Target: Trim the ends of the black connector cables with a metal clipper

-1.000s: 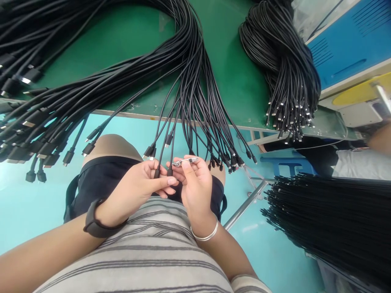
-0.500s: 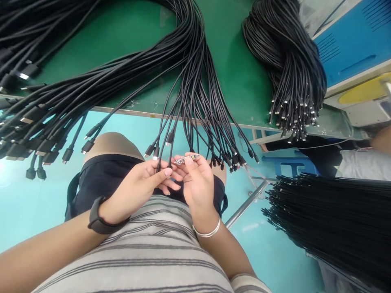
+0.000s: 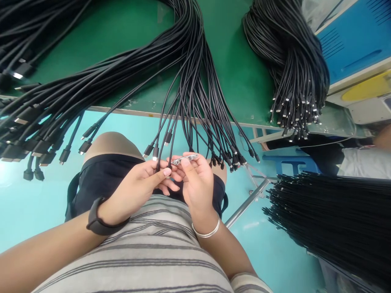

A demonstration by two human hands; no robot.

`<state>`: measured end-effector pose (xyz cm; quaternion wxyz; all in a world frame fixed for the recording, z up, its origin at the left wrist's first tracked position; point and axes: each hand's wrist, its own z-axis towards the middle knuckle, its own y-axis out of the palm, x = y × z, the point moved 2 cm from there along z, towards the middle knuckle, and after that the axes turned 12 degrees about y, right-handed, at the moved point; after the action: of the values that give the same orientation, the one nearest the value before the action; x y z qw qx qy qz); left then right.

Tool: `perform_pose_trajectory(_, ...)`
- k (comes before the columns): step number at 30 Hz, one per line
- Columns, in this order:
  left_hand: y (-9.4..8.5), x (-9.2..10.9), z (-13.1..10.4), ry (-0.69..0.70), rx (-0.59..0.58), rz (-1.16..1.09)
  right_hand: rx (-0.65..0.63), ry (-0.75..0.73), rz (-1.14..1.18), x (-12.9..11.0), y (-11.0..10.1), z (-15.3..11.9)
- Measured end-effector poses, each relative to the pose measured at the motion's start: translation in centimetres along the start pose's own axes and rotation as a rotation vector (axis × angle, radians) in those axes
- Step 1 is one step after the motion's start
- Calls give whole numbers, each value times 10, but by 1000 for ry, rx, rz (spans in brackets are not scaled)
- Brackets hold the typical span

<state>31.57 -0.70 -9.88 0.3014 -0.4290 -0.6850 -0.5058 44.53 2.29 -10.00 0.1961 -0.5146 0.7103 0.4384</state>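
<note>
Left hand (image 3: 143, 183) pinches a thin, limp cable (image 3: 171, 142) near its plug; right hand (image 3: 197, 181) is closed on a small, light, stiff metal clip (image 3: 184, 159); best held by their ends.

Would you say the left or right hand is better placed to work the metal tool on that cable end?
Right: the right hand already holds the tool; the left hand pinches the cable.

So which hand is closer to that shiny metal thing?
The right hand. Its fingers pinch the small metal tool itself. The left hand sits just beside it, its fingers holding a black cable end next to the tool's tip.
</note>
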Motion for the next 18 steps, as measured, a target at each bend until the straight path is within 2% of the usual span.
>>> perform_pose_trajectory(6,1,1,0,-13,-31,-28,-20,0,-22,-1,-2,-2)
perform_pose_trajectory(14,1,-2,0,-16,-58,-28,66,5,25,-1,0,-2)
perform_pose_trajectory(16,0,-2,1,-30,-63,-2,22,8,44,-3,1,-2)
perform_pose_trajectory(18,-2,-2,3,-39,-72,47,-73,16,34,-6,2,-1)
